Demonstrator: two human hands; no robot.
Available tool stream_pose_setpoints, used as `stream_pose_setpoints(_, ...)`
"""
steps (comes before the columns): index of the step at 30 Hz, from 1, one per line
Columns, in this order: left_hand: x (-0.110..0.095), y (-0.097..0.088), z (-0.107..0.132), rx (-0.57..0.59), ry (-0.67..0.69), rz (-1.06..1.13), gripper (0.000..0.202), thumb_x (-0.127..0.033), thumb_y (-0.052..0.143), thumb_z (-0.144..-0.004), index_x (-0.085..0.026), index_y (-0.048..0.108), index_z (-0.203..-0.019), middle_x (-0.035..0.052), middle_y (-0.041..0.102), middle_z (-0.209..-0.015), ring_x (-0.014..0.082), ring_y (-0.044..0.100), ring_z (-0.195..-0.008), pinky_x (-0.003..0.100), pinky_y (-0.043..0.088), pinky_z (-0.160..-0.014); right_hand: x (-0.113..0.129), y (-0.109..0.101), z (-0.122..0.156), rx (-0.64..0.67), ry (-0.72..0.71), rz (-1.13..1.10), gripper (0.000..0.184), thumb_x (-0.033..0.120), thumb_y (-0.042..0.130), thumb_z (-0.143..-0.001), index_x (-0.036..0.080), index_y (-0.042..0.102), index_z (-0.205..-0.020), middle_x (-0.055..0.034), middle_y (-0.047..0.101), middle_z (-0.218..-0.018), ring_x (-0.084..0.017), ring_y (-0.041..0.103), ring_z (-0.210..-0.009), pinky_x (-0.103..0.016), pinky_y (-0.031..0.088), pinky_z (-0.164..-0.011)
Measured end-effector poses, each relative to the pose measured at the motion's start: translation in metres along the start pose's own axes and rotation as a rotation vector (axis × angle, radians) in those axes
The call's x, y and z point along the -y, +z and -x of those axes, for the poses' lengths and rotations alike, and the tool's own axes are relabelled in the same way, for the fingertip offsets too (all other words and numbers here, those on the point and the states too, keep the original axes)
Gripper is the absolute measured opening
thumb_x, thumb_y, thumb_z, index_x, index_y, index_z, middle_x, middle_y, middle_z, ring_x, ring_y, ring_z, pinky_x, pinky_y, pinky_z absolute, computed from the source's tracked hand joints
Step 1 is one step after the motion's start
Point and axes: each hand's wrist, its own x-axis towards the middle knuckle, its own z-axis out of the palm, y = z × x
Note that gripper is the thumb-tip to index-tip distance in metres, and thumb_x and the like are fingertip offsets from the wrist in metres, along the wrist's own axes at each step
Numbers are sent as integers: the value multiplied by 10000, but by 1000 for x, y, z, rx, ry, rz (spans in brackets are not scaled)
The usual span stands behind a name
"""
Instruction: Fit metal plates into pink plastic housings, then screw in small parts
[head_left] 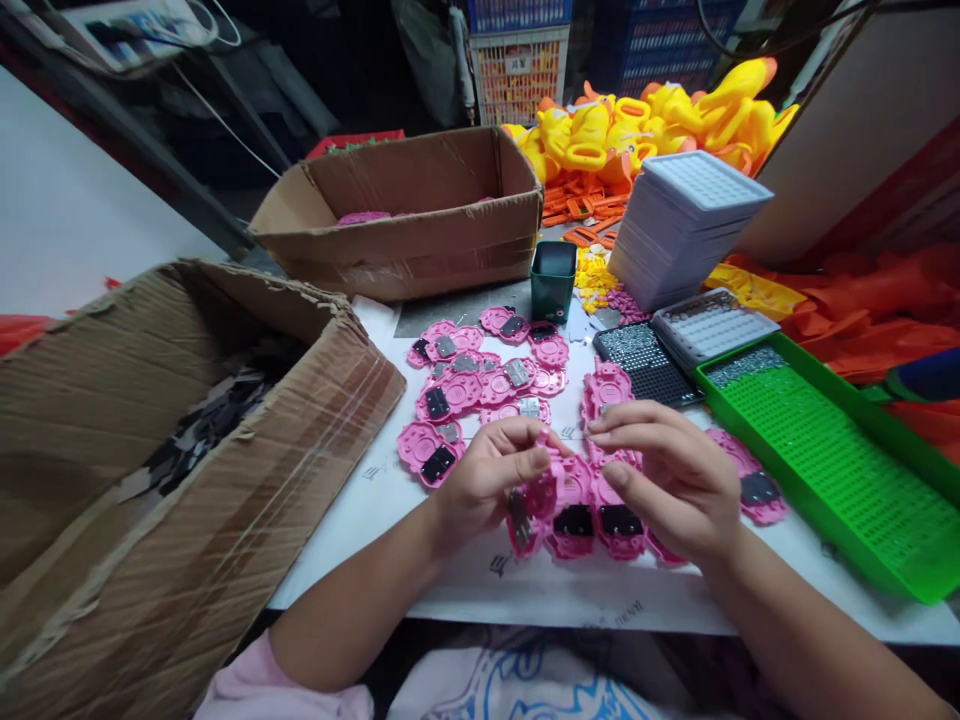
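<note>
The left hand [491, 468] pinched a pink casing [546, 492]; the right hand [679, 475], fingers apart, hung over neighbouring casings [621, 520]. Crowding meant one careless brush could knock those askew.

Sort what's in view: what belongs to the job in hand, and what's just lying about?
Likely part of the job:
pink part in the left hand
other pink parts
flat pieces in the left box, resembling the parts' panels

Apparently just lying about:
yellow toys
orange parts
stacked white trays
</note>
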Motion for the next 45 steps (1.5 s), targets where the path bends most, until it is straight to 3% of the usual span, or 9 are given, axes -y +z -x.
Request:
stream_pose_setpoints(6, -8, -9, -18, -186, 140, -29, 306, -295, 790, -667, -120, 696, -899, -13, 593, -628, 60, 542, -535, 171, 430, -531, -8, -5, -1, -93, 144, -29, 205, 92, 600, -811, 239, 673, -935, -24, 650, -927, -134, 601, -892, -298, 507, -802)
stream_pose_setpoints(16, -4, -2, -15, -118, 71, -96, 243, -236, 786, -666, -106, 686, -845, -16, 599, -611, 39, 499, -489, 150, 390, -486, -14, -5, -6, -95, 194, -13, 84, 184, 582, -849, 211, 661, -844, -31, 657, -872, -140, 603, -863, -309, 504, -779)
stream_pose_setpoints(19, -3, 2, -15, -99, 47, -58, 223, -221, 760, -696, -118, 678, -877, 1, 631, -686, 57, 546, -552, 165, 433, -546, -14, -5, -8, 9, 211, 83, 88, 252, 626, -823, 194, 646, -887, -41, 653, -862, -145, 610, -816, -311, 511, -740)
stream_pose_setpoints(23, -4, 1, -15, -132, 77, -1, 274, -224, 690, -759, -138, 660, -1018, 51, 678, -897, 121, 620, -759, 215, 480, -681, -14, 0, -6, 199, 176, 335, 307, 359, 673, -776, 177, 621, -1018, -75, 635, -922, -168, 608, -819, -330, 527, -720)
stream_pose_setpoints(27, -4, -1, -14, -199, 83, 72, 411, -209, 642, -776, -151, 594, -1180, 79, 666, -1081, 192, 607, -996, 267, 476, -805, -15, 8, -1, 397, 172, 520, 552, 475, 679, -739, 151, 573, -1174, -159, 588, -1104, -255, 594, -986, -431, 529, -817)
stream_pose_setpoints(31, -5, -1, -12, -180, 81, 141, 509, -196, 632, -751, -137, 540, -1248, 94, 661, -1120, 248, 578, -1097, 351, 452, -921, -16, 12, 3, 445, 138, 605, 773, 519, 717, -675, 116, 476, -1290, -221, 530, -1235, -318, 540, -1112, -500, 497, -897)
stream_pose_setpoints(34, -6, -1, -12, -176, 76, 155, 511, -193, 612, -750, -128, 537, -1250, 95, 663, -1118, 251, 572, -1112, 365, 440, -951, -17, 14, 7, 442, 72, 669, 666, 495, 702, -705, 140, 533, -1243, -227, 516, -1274, -322, 543, -1108, -501, 495, -884)
stream_pose_setpoints(39, -6, -1, -14, -156, 85, 117, 453, -223, 605, -757, -138, 571, -1201, 86, 655, -1112, 233, 574, -1084, 340, 451, -923, -16, 10, 6, 441, 38, 627, 460, 441, 692, -733, 151, 633, -1086, -227, 546, -1241, -300, 584, -1062, -475, 522, -824)
stream_pose_setpoints(45, -7, -6, -18, -244, 255, 36, 336, -247, 612, -770, -176, 589, -1098, 59, 578, -1070, 152, 558, -886, 251, 478, -697, 4, -34, -7, 316, 126, 645, 431, 454, 689, -735, 206, 638, -1085, -149, 568, -1237, -279, 559, -1111, -473, 495, -900)
